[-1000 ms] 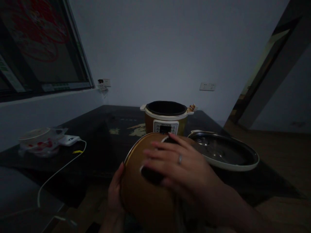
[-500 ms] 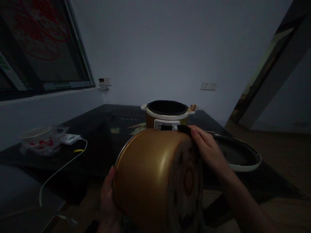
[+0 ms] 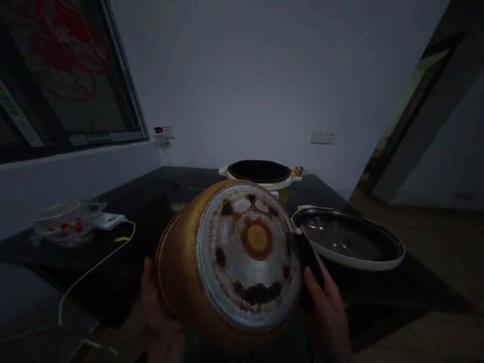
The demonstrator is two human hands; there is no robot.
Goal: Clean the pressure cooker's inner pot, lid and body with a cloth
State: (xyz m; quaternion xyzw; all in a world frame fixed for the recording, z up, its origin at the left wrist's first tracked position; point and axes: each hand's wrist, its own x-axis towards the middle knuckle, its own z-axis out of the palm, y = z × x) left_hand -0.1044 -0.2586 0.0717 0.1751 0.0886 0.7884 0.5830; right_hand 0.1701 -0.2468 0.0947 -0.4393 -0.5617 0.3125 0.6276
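Observation:
In front of me a gold inner cooking pot (image 3: 177, 267) is tipped so that its stained, rust-spotted metal base (image 3: 238, 282) faces me. My left hand (image 3: 159, 302) is closed on the pot's rim side at the left. My right hand (image 3: 328, 302) grips a black-handled tool (image 3: 310, 262) with a short pale tip, which lies against the right edge of the base. What kind of tool it is cannot be made out. Behind the pot stands the electric cooker body (image 3: 282, 194), its dark opening uncovered and its front mostly hidden by the pot.
A round lid (image 3: 381, 264) lies upturned on the dark table (image 3: 423, 292) at the right. To the left are a bowl in a plastic bag (image 3: 62, 227) and a white device (image 3: 109, 220) with a cable (image 3: 94, 262). Wall sockets (image 3: 323, 137) are behind.
The pot has turned so its base now faces me much more fully. My right hand has moved down from the pot's upper edge to its right side, still holding the black-handled tool.

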